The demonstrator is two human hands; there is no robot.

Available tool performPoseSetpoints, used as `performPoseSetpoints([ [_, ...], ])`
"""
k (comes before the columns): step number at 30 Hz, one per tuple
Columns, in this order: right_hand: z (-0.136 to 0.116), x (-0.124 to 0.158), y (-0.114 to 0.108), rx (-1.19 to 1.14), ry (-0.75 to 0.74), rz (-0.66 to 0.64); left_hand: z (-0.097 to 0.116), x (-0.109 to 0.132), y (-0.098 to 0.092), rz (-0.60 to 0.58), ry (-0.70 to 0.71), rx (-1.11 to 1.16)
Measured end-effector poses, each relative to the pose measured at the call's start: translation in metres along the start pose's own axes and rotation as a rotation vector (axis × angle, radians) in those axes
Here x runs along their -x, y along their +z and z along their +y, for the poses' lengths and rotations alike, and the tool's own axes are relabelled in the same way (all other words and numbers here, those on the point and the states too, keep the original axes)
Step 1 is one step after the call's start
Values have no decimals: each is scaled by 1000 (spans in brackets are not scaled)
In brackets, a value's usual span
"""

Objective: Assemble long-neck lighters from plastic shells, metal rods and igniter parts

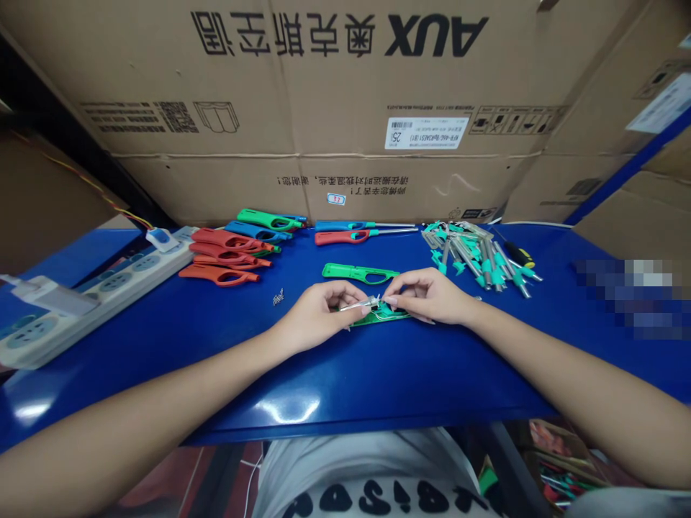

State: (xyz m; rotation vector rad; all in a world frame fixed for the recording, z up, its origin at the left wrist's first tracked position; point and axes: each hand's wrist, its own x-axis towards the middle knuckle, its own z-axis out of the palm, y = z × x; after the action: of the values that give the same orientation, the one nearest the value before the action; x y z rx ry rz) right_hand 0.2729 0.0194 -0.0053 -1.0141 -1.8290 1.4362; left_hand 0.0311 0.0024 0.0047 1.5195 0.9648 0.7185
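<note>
Carefully, left hand (318, 315): fingertips pinched narrow on a small metal lighter fitting (363, 304).
Right hand (429, 296): fingertips closed on its other end.
Green lighter casing (378, 320): lay beneath both hands, on the blue workbench (378, 381).

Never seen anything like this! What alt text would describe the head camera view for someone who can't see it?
A person's left hand and right hand pinch a small metal part over a green plastic lighter shell on a blue workbench. Red lighter bodies and a heap of metal-tipped green parts lie nearby.
</note>
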Motion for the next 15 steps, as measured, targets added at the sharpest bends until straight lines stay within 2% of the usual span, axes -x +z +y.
performPoseSetpoints([
  [15, -2, 0, 0, -13, -2, -19, 3, 0, 0, -16, 0, -14],
])
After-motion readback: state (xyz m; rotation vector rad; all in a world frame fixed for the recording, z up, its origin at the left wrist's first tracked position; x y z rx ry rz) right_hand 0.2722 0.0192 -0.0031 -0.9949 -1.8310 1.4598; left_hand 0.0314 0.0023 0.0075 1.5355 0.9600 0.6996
